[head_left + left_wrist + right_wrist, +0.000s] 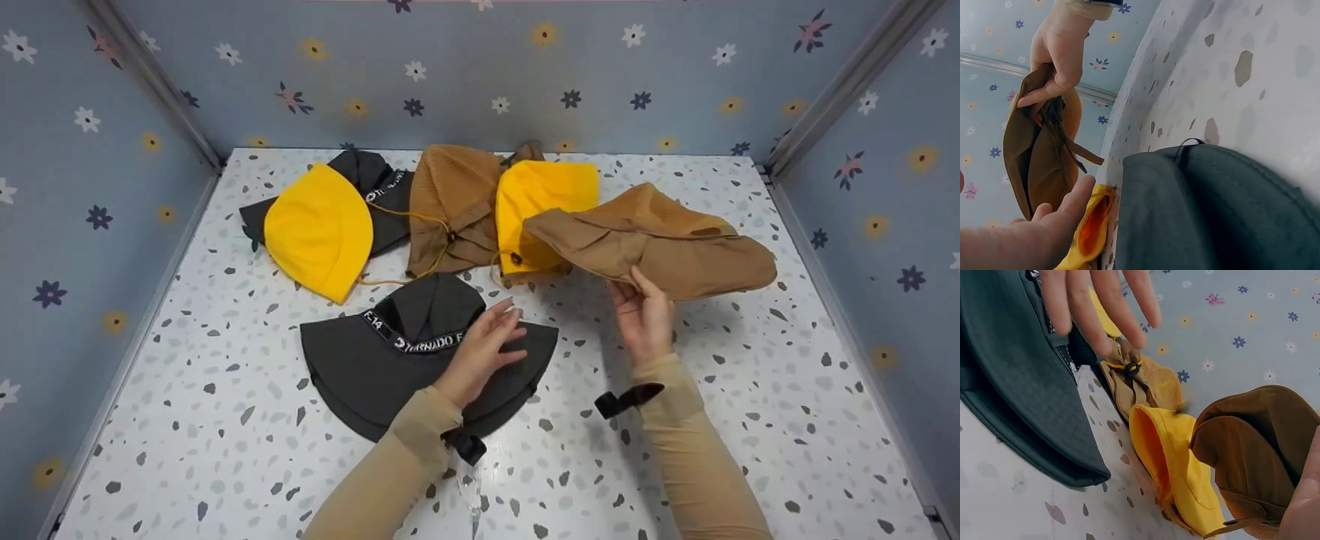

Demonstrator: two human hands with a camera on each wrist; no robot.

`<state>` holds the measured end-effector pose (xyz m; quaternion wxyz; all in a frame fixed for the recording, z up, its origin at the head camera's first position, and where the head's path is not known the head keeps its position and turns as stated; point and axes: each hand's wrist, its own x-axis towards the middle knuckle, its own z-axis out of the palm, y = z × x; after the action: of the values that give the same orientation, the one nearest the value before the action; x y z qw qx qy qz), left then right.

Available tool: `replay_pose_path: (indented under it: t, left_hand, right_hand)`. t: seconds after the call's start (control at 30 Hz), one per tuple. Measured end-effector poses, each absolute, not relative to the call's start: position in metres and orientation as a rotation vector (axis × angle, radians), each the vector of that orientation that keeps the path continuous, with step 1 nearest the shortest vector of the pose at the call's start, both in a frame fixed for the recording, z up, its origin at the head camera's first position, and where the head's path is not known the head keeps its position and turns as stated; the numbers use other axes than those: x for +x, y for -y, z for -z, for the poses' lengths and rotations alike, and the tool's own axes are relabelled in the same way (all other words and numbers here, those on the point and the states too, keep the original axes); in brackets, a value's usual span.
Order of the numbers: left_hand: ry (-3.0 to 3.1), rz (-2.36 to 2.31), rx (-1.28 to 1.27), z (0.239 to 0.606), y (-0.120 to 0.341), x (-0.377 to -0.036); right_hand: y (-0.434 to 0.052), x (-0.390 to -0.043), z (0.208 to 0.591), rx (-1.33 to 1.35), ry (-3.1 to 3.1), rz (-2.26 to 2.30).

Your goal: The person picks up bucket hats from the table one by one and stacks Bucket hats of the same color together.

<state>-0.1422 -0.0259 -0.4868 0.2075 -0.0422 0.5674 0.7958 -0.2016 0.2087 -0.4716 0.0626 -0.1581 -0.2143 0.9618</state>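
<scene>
A brown hat (pixel 675 266) with a tan mesh crown is held up at the right by my right hand (pixel 647 319), which pinches its brim with the thumb on the outside. In the left wrist view, the fingers of that hand reach under the brown hat (pixel 1044 152), where a loose strap hangs down. My left hand (pixel 487 345) hovers over a dark grey wide-brimmed hat (pixel 367 390) with a lettered band. Its fingers are spread and nothing is in them, as the right wrist view also shows of the left hand (pixel 1095 304).
Behind lie a yellow hat (pixel 319 232) overlapping another dark hat (pixel 386 217), a brown mesh hat (pixel 454 202) with a cord, and a second yellow hat (pixel 547 187). Flowered panels (pixel 480 75) wall the speckled table (pixel 225 420) on the back and sides.
</scene>
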Motion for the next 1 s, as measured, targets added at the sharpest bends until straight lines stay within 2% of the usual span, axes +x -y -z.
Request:
replay_pose_path:
  t: [0.3,0.57,1.0]
  left_hand:
    - [-1.458,-2.228,-0.104,0.478,0.019,-0.173]
    - [-1.356,-2.298,-0.201,0.473,0.009,-0.201]
    - [-1.031,-2.505,-0.253,0.475,-0.002,-0.21]
  right_hand:
    - [-0.203,-0.194,0.472,-0.469,0.662,-2.974]
    - [-0.196,-0.189,0.47,-0.451,0.722,-2.966]
    - [-0.183,-0.181,0.474,-0.403,0.779,-3.014]
